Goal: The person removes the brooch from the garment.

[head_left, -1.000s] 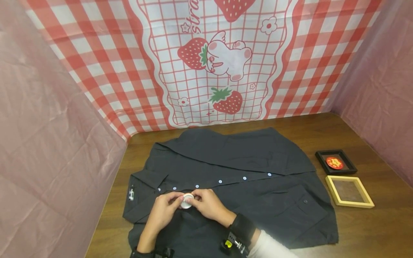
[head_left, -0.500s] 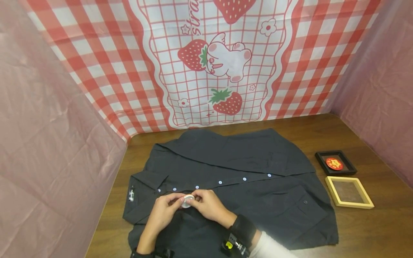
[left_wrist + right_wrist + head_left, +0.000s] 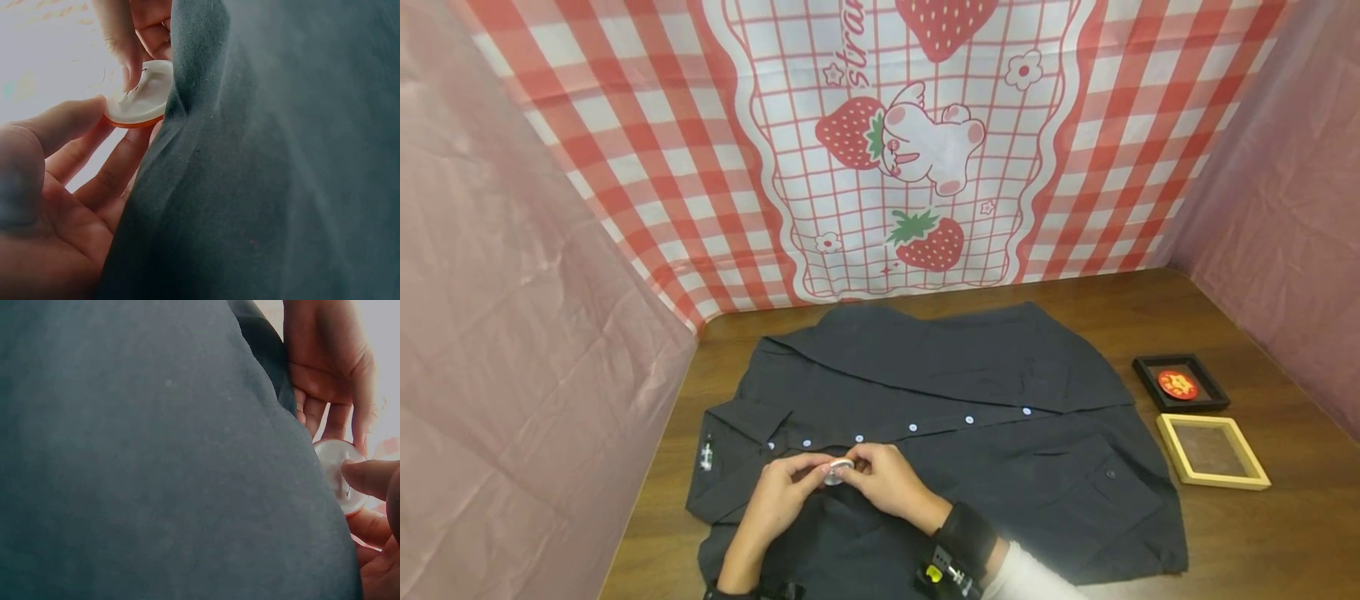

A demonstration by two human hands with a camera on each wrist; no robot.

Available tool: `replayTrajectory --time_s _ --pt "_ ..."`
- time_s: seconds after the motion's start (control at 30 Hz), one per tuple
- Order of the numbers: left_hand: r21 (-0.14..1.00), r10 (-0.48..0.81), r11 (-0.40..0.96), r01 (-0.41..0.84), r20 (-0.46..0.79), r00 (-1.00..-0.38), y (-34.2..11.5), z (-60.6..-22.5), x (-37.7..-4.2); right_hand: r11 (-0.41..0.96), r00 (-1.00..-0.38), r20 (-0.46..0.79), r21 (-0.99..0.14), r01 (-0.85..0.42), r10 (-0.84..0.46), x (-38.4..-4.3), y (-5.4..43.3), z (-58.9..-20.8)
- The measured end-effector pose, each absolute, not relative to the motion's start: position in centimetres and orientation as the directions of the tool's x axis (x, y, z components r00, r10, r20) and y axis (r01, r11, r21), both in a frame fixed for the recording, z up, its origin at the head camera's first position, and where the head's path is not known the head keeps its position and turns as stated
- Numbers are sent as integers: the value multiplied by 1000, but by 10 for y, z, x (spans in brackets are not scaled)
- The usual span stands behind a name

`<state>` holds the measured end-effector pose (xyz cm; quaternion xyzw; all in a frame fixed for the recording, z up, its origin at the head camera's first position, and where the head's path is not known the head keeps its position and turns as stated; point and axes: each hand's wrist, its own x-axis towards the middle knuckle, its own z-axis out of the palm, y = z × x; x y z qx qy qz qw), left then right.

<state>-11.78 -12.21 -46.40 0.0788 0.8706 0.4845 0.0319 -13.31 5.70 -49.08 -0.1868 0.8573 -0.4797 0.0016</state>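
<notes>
Both hands hold a round pin badge [image 3: 837, 472] over a dark grey button-up shirt [image 3: 985, 475] spread on the table. My left hand [image 3: 781, 498] pinches the badge's left edge between thumb and fingers. From the other side, my right hand [image 3: 891, 483] grips it, its thumb lying on the back by the pin. In the left wrist view the badge [image 3: 149, 103] shows a white back and an orange-red rim. The pin runs across the back of the badge [image 3: 331, 462] in the right wrist view. Shirt fabric hides part of the badge there.
At the right of the wooden table [image 3: 1300, 542] lies a black frame [image 3: 1150, 385] with a red and yellow round badge [image 3: 1177, 385] in it. A pale yellow frame [image 3: 1172, 454] lies just in front. White buttons [image 3: 913, 427] line the shirt's placket. A strawberry-print checked cloth [image 3: 700, 208] hangs behind.
The badge has tilted between the fingers, so its white back now looks narrower from the head. Both hands stay in nearly the same place. The head view has shifted slightly.
</notes>
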Motion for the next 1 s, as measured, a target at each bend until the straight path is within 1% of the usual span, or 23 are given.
replayTrajectory --time_s 0.33,0.63,0.83,1.0 --pt "868 156 489 80 3 -988 -121 -463 -116 468 -927 189 -819 -330 -324 -132 59 -488" --pt "825 115 550 129 78 -990 -120 -462 -113 464 -920 218 -811 -356 -325 -131 60 -488" --pt "833 106 543 103 54 -993 -120 -464 -114 427 -913 219 -829 -360 -344 -130 60 -489" --pt "842 131 524 128 69 -989 -121 -465 -114 389 -904 209 -850 -357 -372 -129 60 -486"
